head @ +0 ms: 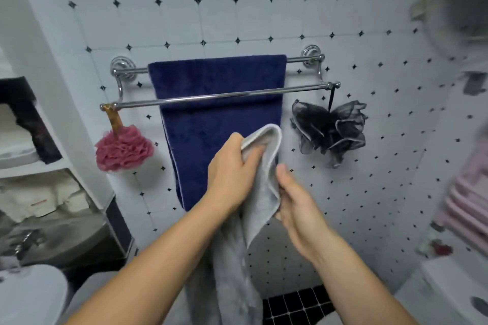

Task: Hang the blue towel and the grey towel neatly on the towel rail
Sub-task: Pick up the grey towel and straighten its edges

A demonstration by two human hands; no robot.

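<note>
The blue towel [216, 79] hangs flat on the towel rail [303, 88]; fingers of left hand [232, 174] and right hand [298, 208] grasp the rumpled grey towel [261, 192].

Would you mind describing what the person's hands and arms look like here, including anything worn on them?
The left hand and the right hand are bare: no gloves, and no rings that I can make out. The left forearm and the right forearm are bare too, with no sleeve, watch or bracelet anywhere in view.

One head-worn wide-angle view looks forward and down, close to the towel rail [219, 96] on the tiled wall [237, 21]
</note>
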